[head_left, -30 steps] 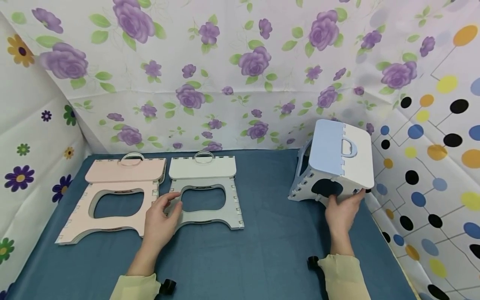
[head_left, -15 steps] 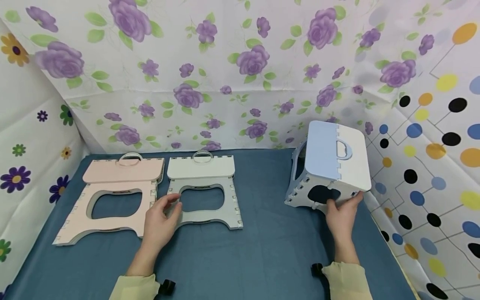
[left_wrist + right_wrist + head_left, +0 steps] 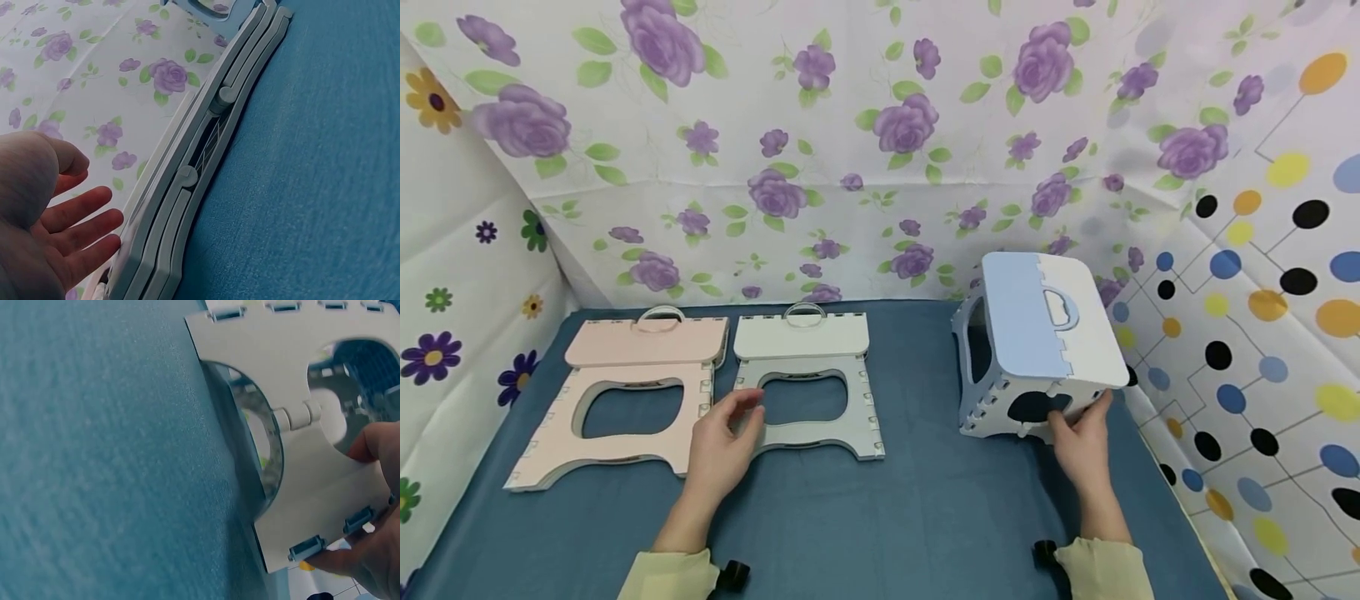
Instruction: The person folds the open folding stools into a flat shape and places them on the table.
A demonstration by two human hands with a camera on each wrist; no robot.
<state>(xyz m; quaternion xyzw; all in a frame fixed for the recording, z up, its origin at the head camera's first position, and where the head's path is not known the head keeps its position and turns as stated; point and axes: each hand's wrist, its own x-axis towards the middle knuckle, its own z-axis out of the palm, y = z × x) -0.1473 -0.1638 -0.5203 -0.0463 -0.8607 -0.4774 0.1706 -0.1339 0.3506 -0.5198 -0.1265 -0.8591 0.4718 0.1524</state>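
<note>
In the head view, a blue-and-white folding stool (image 3: 1018,317) stands unfolded at the right of the table. My right hand (image 3: 1081,446) grips its front panel, thumb hooked in the oval hole and fingers round the right edge. The right wrist view shows that panel (image 3: 294,481) close up, hinged in its middle. My left hand (image 3: 722,442), its fingers loosely bent, is at the left edge of a folded white-and-grey stool (image 3: 801,337). Nothing is held in that hand (image 3: 69,219) in the left wrist view. A folded pink stool (image 3: 647,342) lies to its left.
A blue cloth (image 3: 917,500) covers the table. Behind it hangs a flowered curtain (image 3: 850,225), and a dotted sheet (image 3: 1247,333) closes the right side. Another flowered sheet (image 3: 467,275) hangs on the left.
The blue-and-white stool has moved left and nearer to me, turning a little, with my right hand gripping it. My left hand and both folded stools have stayed in place.
</note>
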